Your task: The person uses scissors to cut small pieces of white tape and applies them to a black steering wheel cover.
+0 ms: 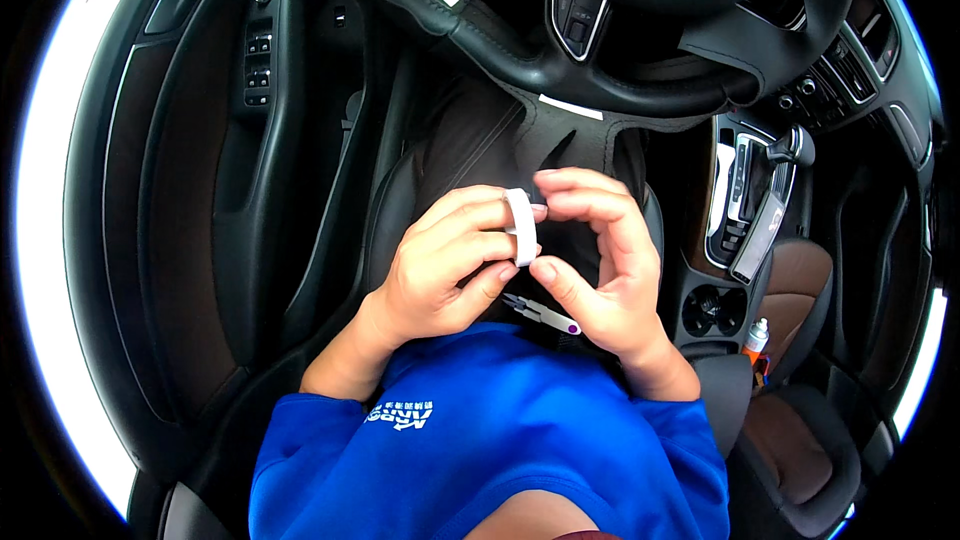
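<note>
My left hand [431, 270] holds a narrow roll of white tape [527, 229], with some fingers pushed into its core and the thumb near its lower edge. To the right of the roll, my right hand [619, 270] is curved with fingers and thumb apart; its thumb tip is close to the roll, and contact cannot be told. White-handled thread snips [551, 316] lie on my lap below the hands. Ahead is the steering wheel [652, 94], with a dark leather cover [566, 139] hanging loose along its lower rim. White strips [570, 106] show on the cover.
The driver's door panel [217, 165] with window switches [257, 64] is at left. On the right are the gear lever [791, 146], a long grey box-like object [757, 240] beside it, cup holders [712, 311], and an orange-and-white bottle [756, 341] near the passenger seat [799, 277].
</note>
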The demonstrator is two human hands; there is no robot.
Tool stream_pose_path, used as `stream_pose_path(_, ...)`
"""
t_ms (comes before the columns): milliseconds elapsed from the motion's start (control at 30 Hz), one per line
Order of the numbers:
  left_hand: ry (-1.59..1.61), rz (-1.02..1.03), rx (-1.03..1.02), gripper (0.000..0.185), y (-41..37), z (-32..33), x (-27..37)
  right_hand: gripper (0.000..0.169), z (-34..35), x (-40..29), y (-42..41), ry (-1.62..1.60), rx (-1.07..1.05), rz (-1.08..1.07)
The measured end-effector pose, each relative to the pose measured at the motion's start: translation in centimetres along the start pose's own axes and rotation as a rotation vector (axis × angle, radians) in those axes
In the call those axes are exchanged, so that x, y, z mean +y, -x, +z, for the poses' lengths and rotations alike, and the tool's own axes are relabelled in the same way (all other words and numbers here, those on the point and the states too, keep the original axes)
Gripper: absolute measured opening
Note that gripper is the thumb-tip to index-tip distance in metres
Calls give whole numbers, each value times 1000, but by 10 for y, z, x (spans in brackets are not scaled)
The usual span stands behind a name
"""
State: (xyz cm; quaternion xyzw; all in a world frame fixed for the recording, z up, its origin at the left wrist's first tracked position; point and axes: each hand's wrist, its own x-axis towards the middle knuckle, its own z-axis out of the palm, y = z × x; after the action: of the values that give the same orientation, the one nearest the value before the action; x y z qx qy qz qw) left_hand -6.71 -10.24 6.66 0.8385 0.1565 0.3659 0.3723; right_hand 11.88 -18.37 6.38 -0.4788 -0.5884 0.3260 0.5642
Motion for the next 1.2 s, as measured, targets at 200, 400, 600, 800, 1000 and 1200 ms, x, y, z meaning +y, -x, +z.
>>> stream_pose_path(200,-191,26,-20,18,2,0,1,29,-2,-15,-2,224,79,-49)
stream_pose_path(400,-266,28,-75,26,-1,-6,5,28,-3,-17,-4,279,70,-70)
stream_pose_path(600,-279,51,-93,25,-2,-7,5,27,-8,-15,-5,231,29,-12)
stream_pose_path(800,-292,49,-69,27,-2,-6,5,28,-3,-20,-8,242,83,18)
stream_pose_path(1000,-225,41,-105,29,-5,-12,8,21,-9,-15,-6,181,75,45)
stream_pose_path(1200,-231,76,-57,33,-4,-7,8,13,-12,-6,-4,65,54,88)
